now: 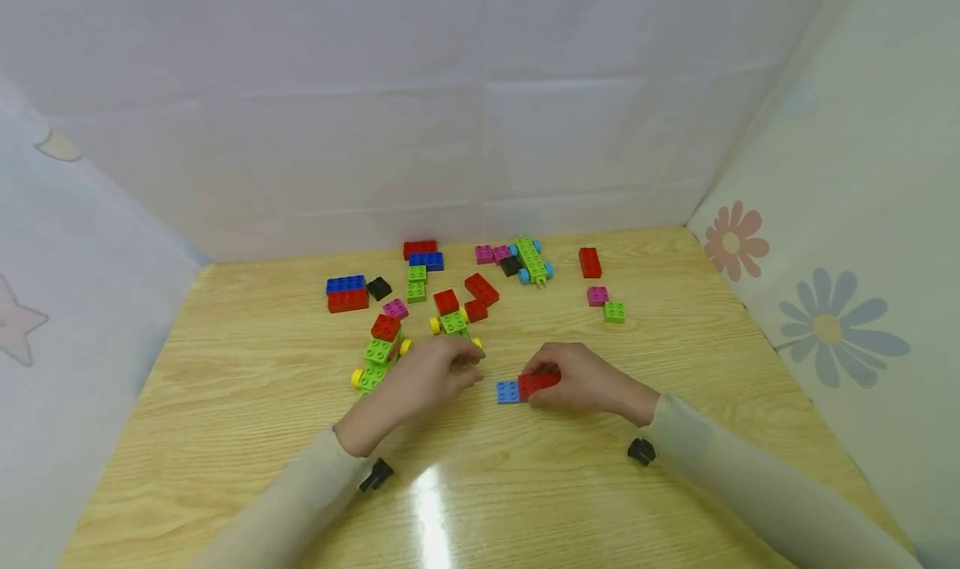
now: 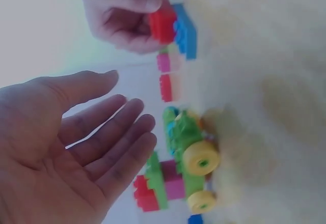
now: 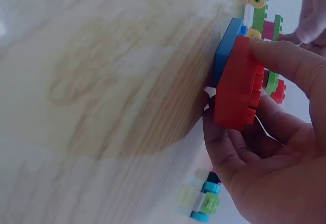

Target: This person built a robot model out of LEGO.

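Note:
My right hand [image 1: 581, 377] pinches a red brick [image 3: 237, 84] between thumb and fingers. Under one end of that brick sits a blue brick [image 1: 507, 392], overlapped by it and poking out to the left. In the right wrist view the blue brick [image 3: 228, 46] lies against the red one's underside. My left hand [image 1: 431, 377] holds nothing, its fingers relaxed and apart, palm visible in the left wrist view. Just beyond it stand yellow-wheeled green toy vehicles [image 2: 191, 137], one stacked with red and green bricks.
Loose red bricks [image 1: 482, 289], blue bricks [image 1: 426, 261] and black pieces [image 1: 378, 288] lie toward the back. A green base with blue wheels [image 1: 531, 261] stands farther off. Pink [image 1: 597, 296] and green [image 1: 614, 311] bricks lie at right. White cloth walls [image 1: 480, 152] enclose the wooden table.

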`<move>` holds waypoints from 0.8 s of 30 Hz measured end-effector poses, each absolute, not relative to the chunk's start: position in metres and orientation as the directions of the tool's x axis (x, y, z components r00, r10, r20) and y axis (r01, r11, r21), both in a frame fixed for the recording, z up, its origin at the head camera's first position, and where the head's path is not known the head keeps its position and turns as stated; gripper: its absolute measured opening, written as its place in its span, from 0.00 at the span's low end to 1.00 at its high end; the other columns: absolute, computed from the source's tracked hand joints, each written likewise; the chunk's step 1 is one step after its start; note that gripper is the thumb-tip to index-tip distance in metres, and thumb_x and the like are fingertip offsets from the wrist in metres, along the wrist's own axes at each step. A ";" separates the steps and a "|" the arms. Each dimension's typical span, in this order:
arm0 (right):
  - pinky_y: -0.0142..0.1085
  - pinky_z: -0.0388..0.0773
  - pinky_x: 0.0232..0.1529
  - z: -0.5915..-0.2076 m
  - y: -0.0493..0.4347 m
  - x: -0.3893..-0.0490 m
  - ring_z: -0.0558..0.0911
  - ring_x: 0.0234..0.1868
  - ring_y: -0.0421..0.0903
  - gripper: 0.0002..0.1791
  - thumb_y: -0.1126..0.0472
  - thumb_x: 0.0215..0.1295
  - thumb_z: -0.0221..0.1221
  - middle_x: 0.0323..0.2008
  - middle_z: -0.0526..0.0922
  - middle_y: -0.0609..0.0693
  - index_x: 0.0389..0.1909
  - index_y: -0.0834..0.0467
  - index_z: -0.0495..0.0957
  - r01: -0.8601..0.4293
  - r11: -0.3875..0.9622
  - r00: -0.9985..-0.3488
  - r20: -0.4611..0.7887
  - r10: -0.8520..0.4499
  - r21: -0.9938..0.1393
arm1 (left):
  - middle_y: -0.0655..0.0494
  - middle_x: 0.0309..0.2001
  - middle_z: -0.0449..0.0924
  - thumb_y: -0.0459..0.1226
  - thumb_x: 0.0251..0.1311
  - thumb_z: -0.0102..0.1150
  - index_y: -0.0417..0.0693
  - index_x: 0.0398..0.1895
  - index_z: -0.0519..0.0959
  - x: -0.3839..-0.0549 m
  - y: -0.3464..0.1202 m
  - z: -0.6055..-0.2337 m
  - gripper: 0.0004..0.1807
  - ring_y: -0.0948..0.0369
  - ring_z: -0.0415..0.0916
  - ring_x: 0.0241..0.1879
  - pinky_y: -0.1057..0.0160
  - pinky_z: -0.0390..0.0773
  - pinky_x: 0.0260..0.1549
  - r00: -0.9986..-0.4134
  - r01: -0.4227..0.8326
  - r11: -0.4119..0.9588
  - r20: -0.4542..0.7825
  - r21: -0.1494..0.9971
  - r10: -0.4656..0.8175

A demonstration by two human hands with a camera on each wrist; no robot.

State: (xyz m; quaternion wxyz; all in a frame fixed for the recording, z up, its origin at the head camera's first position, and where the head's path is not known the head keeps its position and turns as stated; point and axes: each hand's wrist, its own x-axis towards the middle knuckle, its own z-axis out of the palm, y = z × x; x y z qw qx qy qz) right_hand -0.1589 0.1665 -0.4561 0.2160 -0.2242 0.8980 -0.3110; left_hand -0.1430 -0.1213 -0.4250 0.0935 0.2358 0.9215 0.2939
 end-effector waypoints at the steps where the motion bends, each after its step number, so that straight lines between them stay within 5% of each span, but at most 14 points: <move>1: 0.44 0.84 0.60 -0.456 0.168 -0.159 0.82 0.52 0.43 0.17 0.52 0.69 0.78 0.53 0.89 0.44 0.56 0.49 0.90 -0.262 0.709 -0.807 -0.254 -0.533 -0.655 | 0.50 0.54 0.94 0.39 0.75 0.73 0.44 0.57 0.91 -0.144 -0.123 -0.422 0.14 0.51 0.91 0.54 0.48 0.91 0.58 -0.874 0.385 0.715 -0.019 0.584 0.486; 13: 0.46 0.84 0.61 -0.459 0.185 -0.160 0.82 0.54 0.44 0.18 0.50 0.69 0.78 0.54 0.89 0.43 0.56 0.47 0.90 -0.259 0.733 -0.822 -0.255 -0.509 -0.630 | 0.51 0.56 0.93 0.41 0.78 0.71 0.49 0.59 0.90 -0.165 -0.187 -0.380 0.13 0.49 0.89 0.56 0.41 0.89 0.58 -0.932 0.349 0.719 0.139 0.602 0.336; 24: 0.46 0.83 0.62 -0.461 0.196 -0.163 0.82 0.54 0.44 0.17 0.51 0.70 0.78 0.55 0.89 0.43 0.57 0.46 0.90 -0.270 0.731 -0.823 -0.244 -0.513 -0.626 | 0.41 0.63 0.88 0.47 0.83 0.64 0.44 0.66 0.86 -0.212 -0.276 -0.390 0.20 0.42 0.86 0.58 0.38 0.89 0.56 -0.979 0.188 0.801 0.044 0.569 0.198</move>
